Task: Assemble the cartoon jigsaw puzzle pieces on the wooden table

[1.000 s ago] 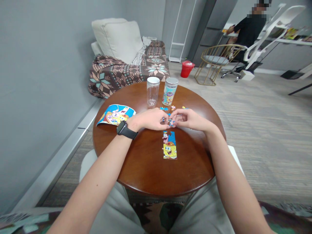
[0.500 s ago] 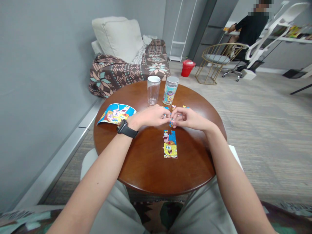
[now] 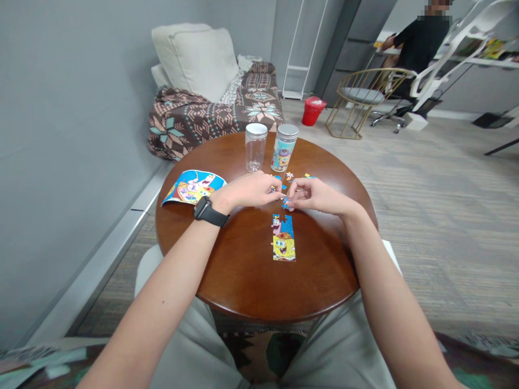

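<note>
My left hand point(image 3: 256, 189), a black watch point(image 3: 211, 211) on its wrist, is closed in a pinch above the table. A pale sliver at its fingertips looks like the edge of a jigsaw piece. Close beside it, my right hand point(image 3: 314, 194) pinches a blue jigsaw piece point(image 3: 285, 203) between thumb and fingers. Nearer to me lies a joined strip of jigsaw point(image 3: 283, 240) showing a yellow cartoon face, with a notched top edge. Loose jigsaw pieces point(image 3: 289, 176) lie just beyond my hands, which partly hide them.
A clear jar point(image 3: 255, 151) and a printed jar point(image 3: 284, 149) stand at the back of the round wooden table point(image 3: 243, 281). A curled picture sheet point(image 3: 192, 188) lies at left. Beyond are a covered sofa point(image 3: 214, 108), a red bin point(image 3: 313, 112), a wire chair point(image 3: 362, 96) and a person point(image 3: 421, 46).
My fingertips have parted slightly, the left hand drawing a little away from the right. The blue piece stays in my right hand. The joined strip has not moved on the table.
</note>
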The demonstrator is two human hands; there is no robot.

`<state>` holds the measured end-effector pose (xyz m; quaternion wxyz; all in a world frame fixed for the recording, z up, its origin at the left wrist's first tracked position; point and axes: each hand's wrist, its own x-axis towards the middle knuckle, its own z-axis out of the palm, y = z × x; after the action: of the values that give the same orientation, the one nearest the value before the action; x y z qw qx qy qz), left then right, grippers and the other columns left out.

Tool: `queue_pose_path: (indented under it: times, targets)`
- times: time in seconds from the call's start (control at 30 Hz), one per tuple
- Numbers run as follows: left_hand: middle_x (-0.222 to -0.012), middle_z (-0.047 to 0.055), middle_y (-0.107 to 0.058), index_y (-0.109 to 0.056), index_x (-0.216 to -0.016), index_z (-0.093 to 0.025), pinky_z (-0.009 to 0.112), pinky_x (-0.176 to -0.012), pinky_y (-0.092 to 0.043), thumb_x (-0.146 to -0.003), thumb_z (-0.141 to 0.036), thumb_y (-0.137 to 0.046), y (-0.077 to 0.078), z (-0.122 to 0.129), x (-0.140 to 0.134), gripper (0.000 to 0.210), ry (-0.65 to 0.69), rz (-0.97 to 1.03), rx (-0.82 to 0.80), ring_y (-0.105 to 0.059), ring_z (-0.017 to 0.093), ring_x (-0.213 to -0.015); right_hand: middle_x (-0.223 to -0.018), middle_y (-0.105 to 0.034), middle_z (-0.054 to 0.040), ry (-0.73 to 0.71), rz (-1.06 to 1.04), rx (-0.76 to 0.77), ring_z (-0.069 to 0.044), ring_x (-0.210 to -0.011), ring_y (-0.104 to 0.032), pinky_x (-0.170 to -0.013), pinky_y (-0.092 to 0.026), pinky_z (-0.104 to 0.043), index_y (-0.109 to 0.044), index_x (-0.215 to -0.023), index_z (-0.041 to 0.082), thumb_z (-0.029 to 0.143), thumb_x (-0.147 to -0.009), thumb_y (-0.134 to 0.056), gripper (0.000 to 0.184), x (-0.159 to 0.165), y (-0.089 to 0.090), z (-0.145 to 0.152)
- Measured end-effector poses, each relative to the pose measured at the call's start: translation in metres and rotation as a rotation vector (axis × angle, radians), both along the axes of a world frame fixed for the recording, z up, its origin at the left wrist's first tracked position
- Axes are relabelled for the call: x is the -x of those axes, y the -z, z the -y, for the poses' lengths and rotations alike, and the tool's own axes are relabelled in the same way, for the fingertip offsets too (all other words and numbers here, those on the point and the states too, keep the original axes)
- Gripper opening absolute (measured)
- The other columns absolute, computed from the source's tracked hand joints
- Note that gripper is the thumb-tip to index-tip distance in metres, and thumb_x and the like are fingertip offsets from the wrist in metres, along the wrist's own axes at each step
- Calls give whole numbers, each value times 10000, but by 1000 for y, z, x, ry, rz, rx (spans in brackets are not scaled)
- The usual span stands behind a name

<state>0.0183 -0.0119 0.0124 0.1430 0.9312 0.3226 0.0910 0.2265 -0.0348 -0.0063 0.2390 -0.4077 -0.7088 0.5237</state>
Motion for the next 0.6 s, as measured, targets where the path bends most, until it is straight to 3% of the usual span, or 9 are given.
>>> queue_pose_path:
  times: [0.13,0.6]
  targets:
    - [-701,25,-668,-686,-902,-176,226,-542,-299,-859,-331,-439,-2,1,0,295,-1,-25,-2,-512,114,-555,-695,-701,-9,-23,9,14,-141,-697,-676,-647,-515,-247,-583,-869,169,250,-701,-688,214,1,-3,2]
    - [-747,29,-685,-692,-912,-188,229,-567,-326,-848,-348,-434,3,-1,1,310,-19,-37,7,-551,128,-604,-719,-708,-31,18,77,-36,-147,-691,-650,-709,-521,-287,-697,-775,138,290,-689,-678,175,1,-7,3]
